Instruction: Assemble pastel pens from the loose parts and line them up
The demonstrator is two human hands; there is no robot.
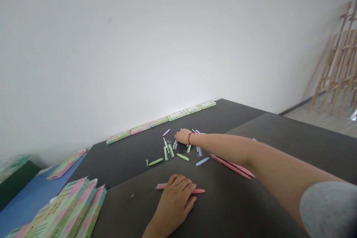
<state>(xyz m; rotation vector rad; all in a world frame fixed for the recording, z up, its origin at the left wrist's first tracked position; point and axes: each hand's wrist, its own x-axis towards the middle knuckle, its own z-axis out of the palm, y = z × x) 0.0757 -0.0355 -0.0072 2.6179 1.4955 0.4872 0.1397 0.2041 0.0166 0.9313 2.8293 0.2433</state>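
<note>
My left hand (178, 198) lies on the dark table with its fingers curled over a pink pen (198, 191), whose two ends stick out on either side. Farther away, my right hand (183, 136) stretches into a scatter of pen parts, its fingers bent and close together; what they hold, if anything, is hidden. White refills (174, 144) show right by its fingertips. Around it lie green pen barrels (165, 153), a green pointed piece (182, 157), a blue one (202, 161) and a purple one (166, 132). Pink pens (231, 166) rest below my right forearm.
A row of flat printed boxes (140, 128) runs along the wall edge of the black table (131, 156). Stacks of printed packages (75, 204) stand at the front left, beside a blue surface (19, 197). Wooden racks (340, 59) lean at the far right.
</note>
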